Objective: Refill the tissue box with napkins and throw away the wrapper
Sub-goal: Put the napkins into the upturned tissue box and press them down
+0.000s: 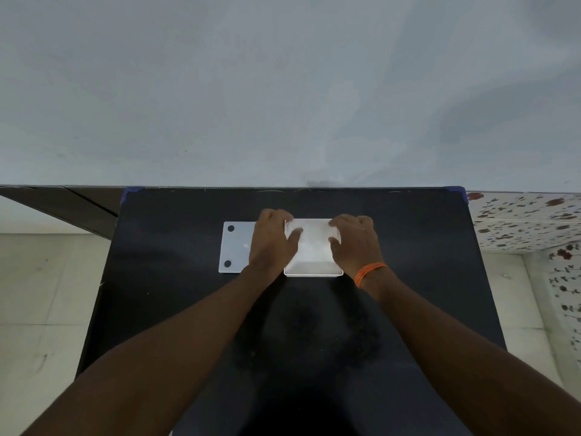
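A black table (188, 309) stands against a grey wall. Mid-table sits my white tissue box (312, 269), long axis left to right, open top up. My left hand (273, 243) and right hand (355, 243) grasp the white napkins (312, 237) in it. A flat lid (234, 247) lies just left, partly under my left hand.
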